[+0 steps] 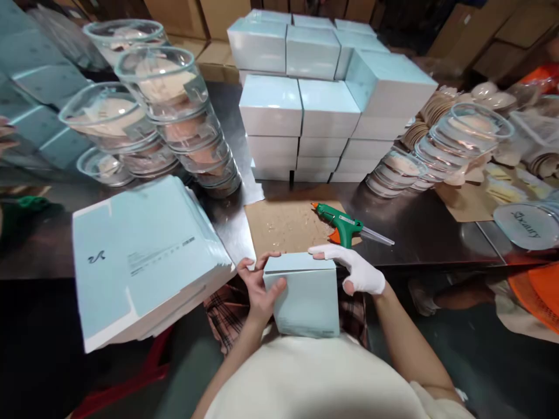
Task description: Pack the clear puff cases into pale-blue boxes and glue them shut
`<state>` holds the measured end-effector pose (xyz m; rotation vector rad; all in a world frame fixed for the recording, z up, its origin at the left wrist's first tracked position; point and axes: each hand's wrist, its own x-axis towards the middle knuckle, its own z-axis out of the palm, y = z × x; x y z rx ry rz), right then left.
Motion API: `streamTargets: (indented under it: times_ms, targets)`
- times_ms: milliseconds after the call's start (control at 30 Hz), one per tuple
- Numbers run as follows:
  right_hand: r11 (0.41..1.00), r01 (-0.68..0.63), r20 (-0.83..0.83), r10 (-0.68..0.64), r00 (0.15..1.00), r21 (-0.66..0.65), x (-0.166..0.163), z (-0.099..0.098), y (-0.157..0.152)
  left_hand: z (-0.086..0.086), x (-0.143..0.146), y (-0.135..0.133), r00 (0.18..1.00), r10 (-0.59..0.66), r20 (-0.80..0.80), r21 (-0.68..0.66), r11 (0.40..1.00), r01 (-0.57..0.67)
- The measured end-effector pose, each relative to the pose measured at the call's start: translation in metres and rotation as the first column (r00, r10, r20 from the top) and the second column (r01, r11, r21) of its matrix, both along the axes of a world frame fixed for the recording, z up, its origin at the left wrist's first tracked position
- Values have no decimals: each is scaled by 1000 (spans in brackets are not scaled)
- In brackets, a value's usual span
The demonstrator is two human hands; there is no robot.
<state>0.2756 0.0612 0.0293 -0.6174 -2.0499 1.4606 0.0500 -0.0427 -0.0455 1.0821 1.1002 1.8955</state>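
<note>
A light blue cardboard box (307, 302) stands upright against my body at the table's front edge, its top flap (299, 262) nearly level with a thin gap along the near side. My bare left hand (262, 288) grips the box's left side, thumb on the near face and fingers behind. My right hand (360, 272), in a white glove with bare fingertips, reaches over the far right corner of the top. Its fingers are stretched out and touch the flap, while the thumb stays apart from the box. Beyond the box, a green glue gun (343, 224) lies on a cardboard sheet (283, 224).
Flat light blue box blanks (144, 250) are piled at left, overhanging the table edge. Stacked clear round containers (183, 116) rise behind them. Finished boxes (301, 116) form a block at the back. More round containers (449, 142) stand at right, near another person's orange clothing (537, 291).
</note>
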Motion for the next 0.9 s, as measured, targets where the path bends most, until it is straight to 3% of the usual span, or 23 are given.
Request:
streamTargets:
  times_ms: [133,233,467,700,900]
  targets:
    - [959,-74,58,60,997,274,1,6,-4,4,-9,0,993,4,-122,33,999,0]
    - [915,-98,83,71,994,390,-5,10,-7,6,-16,-3,967,-25,-255,32,999,35]
    - [909,-159,158,105,982,386,-4,17,-7,13,-15,-2,975,-41,-220,35,998,50]
    - [892,-66,22,63,998,447,-4,-1,-10,15,-15,0,966,-79,-245,58,994,96]
    - [892,-78,46,65,997,446,-13,-1,-3,17,-14,7,966,-45,-254,92,993,70]
